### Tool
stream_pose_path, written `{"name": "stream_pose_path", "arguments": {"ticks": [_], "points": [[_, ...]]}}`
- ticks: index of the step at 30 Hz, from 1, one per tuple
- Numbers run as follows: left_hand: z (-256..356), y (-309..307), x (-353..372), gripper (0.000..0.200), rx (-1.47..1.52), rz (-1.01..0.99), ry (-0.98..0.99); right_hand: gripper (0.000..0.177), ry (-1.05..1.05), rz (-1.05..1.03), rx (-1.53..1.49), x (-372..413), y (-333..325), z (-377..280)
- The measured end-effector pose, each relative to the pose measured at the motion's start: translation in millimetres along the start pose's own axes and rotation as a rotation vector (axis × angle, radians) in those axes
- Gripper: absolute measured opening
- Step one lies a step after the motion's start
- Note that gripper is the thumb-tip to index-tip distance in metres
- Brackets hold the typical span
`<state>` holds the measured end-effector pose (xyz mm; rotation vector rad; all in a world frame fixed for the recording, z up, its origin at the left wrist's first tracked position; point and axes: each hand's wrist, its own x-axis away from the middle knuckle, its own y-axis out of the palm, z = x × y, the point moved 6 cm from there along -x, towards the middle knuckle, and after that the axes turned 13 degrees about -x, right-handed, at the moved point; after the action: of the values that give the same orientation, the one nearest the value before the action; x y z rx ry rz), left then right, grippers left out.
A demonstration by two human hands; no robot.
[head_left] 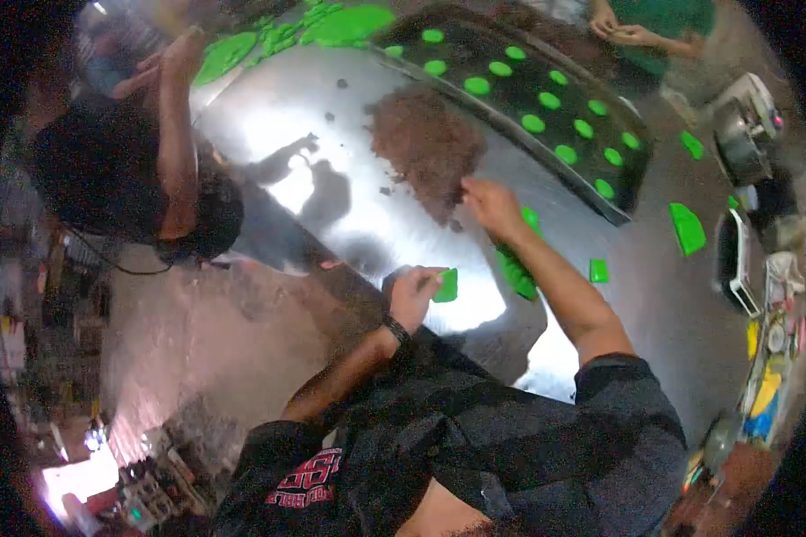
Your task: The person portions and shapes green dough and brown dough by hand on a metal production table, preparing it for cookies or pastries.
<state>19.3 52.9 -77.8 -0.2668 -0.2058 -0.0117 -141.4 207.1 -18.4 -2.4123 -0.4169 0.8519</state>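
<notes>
In my left hand (412,297), near the table's front edge, a small flat green piece (449,285) is pinched between thumb and fingers. Further forward, my right hand (491,208) is at the right edge of a brown crumbly heap (425,143), its fingers drawn together; whatever they hold is too small to make out. Beneath my right forearm lies a longer green piece (516,274), partly covered by the arm. A small green square (599,270) rests on the metal table to the right of that arm.
A dark tray (510,131) with several green discs spans the table's far side. Green sheets (347,25) lie at the back. One person (125,170) leans in at left; another's hands (625,34) show at top right. A metal pot (741,143) and white-rimmed container (739,259) stand right.
</notes>
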Motion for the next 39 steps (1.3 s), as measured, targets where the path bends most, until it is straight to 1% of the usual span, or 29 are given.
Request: {"name": "stream_pose_path", "arguments": {"ticks": [1,3,4,6,7,10,11,13,14,15,16,17,18,19,20,21,22,23,26,27,29,30,31,34,35,37,38,39], "points": [[4.4,-6.6,1.3,0.022,0.297,0.098,0.010,0.024,-0.072,-0.055,0.025,-5.7,9.7,15.0],[22.3,-17.6,0.2,0.027,0.716,0.055,-0.135,0.025,-0.220,-0.168,0.068,-7.4,33.7,31.1],[33.6,-22.0,-3.9,0.029,0.939,0.037,-0.201,0.022,-0.198,-0.212,0.089,-8.0,42.6,34.3],[53.5,-35.1,-12.3,0.036,0.930,0.094,-0.285,0.018,-0.155,-0.307,0.141,-12.9,34.4,21.7],[41.7,-39.5,-28.3,0.036,0.937,-0.032,-0.190,0.016,-0.030,-0.576,0.282,-21.9,39.8,17.9],[63.5,-44.8,-48.2,0.038,0.691,0.161,-0.263,0.017,-0.004,-0.684,0.352,-29.8,37.3,7.6],[48.6,-39.6,-60.2,0.046,0.867,0.090,-0.277,0.016,0.074,-0.760,0.353,-31.1,38.7,11.1],[32.6,-33.4,-65.7,0.042,0.995,-0.046,-0.193,0.015,0.248,-0.908,0.375,-30.1,31.8,27.7],[38.9,-28.2,-66.6,0.040,1.074,-0.115,-0.145,0.015,0.306,-0.794,0.131,-31.9,19.0,27.7],[26.8,-21.0,-68.9,0.038,0.885,0.035,-0.314,0.016,0.354,-0.687,-0.107,-25.0,4.0,25.9],[31.1,-12.5,-67.0,0.038,0.906,0.062,-0.337,0.018,0.399,-0.586,-0.343,-16.0,-6.9,24.1],[37.0,-5.2,-62.2,0.038,0.931,0.090,-0.364,0.024,0.602,-0.461,-0.542,-5.8,-11.0,25.7],[41.4,2.6,-58.8,0.038,0.952,0.113,-0.391,0.029,0.610,-0.316,-0.700,5.8,-17.6,15.6],[45.2,12.6,-59.2,0.035,1.052,0.137,-0.426,0.035,0.608,-0.161,-0.856,15.6,-21.0,-9.1],[50.0,18.9,-60.8,0.034,1.051,0.152,-0.419,0.041,0.567,-0.041,-0.810,31.2,-15.5,-22.8],[54.2,23.6,-61.7,0.033,1.043,0.164,-0.415,0.045,0.455,-0.036,-0.655,44.7,-5.0,-47.0],[56.2,24.0,-59.6,0.033,1.028,0.175,-0.416,0.047,0.125,0.061,-0.241,51.4,-0.8,-87.9],[59.4,21.2,-45.7,0.030,0.968,0.188,-0.496,0.045,0.137,0.078,-0.282,61.4,17.5,-104.7],[-11.0,30.7,-42.7,0.031,0.937,-0.086,-0.396,0.038,0.337,-0.316,-0.334,67.8,37.8,-81.3],[-1.8,16.5,-25.4,0.032,0.809,-0.119,-0.320,0.029,0.481,-0.288,-0.646,56.9,26.3,-88.2],[37.2,-13.8,4.0,0.032,0.842,-0.135,-0.175,0.023,0.738,-0.021,-0.777,68.1,15.0,-78.3],[45.1,-28.2,14.0,0.032,0.868,-0.123,-0.107,0.022,0.867,0.093,-0.839,73.9,19.7,-78.1],[40.4,-38.8,20.2,0.030,0.822,-0.105,-0.071,0.020,0.867,0.054,-0.842,77.0,36.7,-90.4],[22.3,-74.6,30.1,0.026,0.365,-0.039,-0.102,0.020,0.853,-0.022,-0.854,76.9,92.7,-126.9],[13.2,-82.6,32.1,0.032,0.279,0.073,-0.134,0.017,0.829,-0.001,-0.709,72.5,100.6,-141.7],[-5.1,-87.2,27.6,0.037,-0.126,0.457,0.071,0.016,0.276,0.048,-0.217,61.5,114.8,-177.0],[5.1,-93.2,34.0,0.040,-0.332,0.630,0.185,0.015,0.005,0.075,0.035,65.1,120.4,-195.1],[-1.5,-86.6,29.9,0.045,-0.156,0.447,0.148,0.017,0.030,0.082,-0.007,71.3,122.6,-190.3]]}}
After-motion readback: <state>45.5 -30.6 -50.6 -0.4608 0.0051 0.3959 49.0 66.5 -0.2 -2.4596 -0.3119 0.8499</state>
